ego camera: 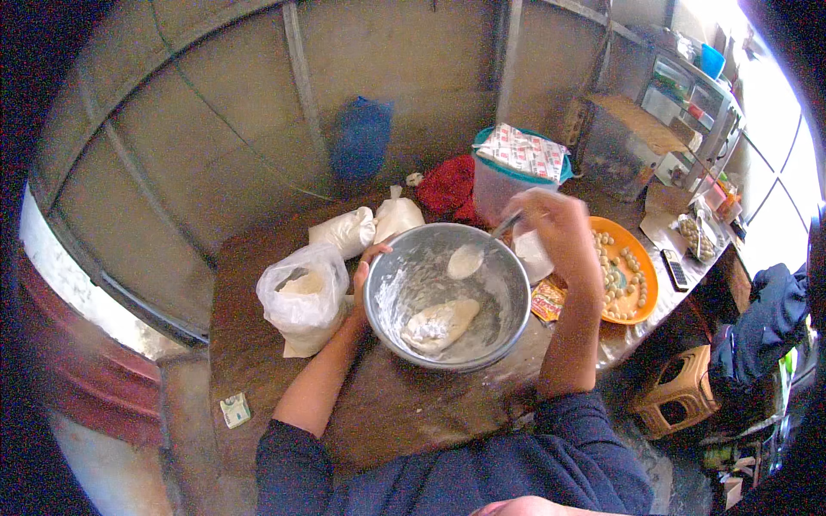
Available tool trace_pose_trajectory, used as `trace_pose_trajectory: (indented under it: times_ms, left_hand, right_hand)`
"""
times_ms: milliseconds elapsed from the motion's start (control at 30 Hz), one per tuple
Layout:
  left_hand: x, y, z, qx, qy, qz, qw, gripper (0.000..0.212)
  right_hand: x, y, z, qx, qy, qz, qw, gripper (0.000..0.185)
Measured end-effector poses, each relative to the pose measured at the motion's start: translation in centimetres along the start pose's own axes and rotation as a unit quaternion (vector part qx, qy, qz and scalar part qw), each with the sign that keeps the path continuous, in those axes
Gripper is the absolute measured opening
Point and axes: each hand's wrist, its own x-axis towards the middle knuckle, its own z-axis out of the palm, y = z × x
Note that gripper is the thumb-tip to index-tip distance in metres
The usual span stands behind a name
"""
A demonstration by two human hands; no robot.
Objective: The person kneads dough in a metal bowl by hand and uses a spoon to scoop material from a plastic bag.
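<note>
A metal mixing bowl [510, 316] stands on the table before me, its inner wall streaked with white powder. In it lies a lump of pale dough [442, 324] with loose powder on top. My left hand [362, 277] grips the bowl's left rim, fingertips over the edge. Above the bowl's right side, my right hand [556, 219] holds a metal spoon [466, 261] by its handle; its head hangs inside the bowl's outline and looks coated with or full of pale powder. The hand is slightly blurred.
Left of the bowl stands an open plastic bag of powder [303, 309], with tied bags [345, 232] behind. An orange tray [650, 277] of small dough balls, a yellow-red sachet [548, 300] and a phone [674, 269] lie right. Behind stands a lidded plastic bucket [493, 187]. The wooden table [400, 413] ends near my body.
</note>
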Motion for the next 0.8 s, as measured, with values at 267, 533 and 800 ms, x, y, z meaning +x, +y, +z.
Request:
trace_pose_trajectory:
  times_ms: [267,533,800]
  left_hand:
    - [0.0,-1.0,-0.6,-0.056,-0.01,0.015,0.998,0.046]
    - [0.2,-0.8,-0.9,-0.045,-0.01,0.003,0.999,0.046]
    - [0.0,-0.9,-0.8,-0.043,-0.01,-0.002,0.999,0.047]
  right_hand:
    - [0.6,4.5,-7.8,-0.096,0.391,0.037,0.915,0.025]
    - [2.3,8.5,-6.2,-0.216,0.23,-0.011,0.949,0.019]
    - [2.7,10.9,-4.3,-0.239,0.022,0.07,0.968,0.021]
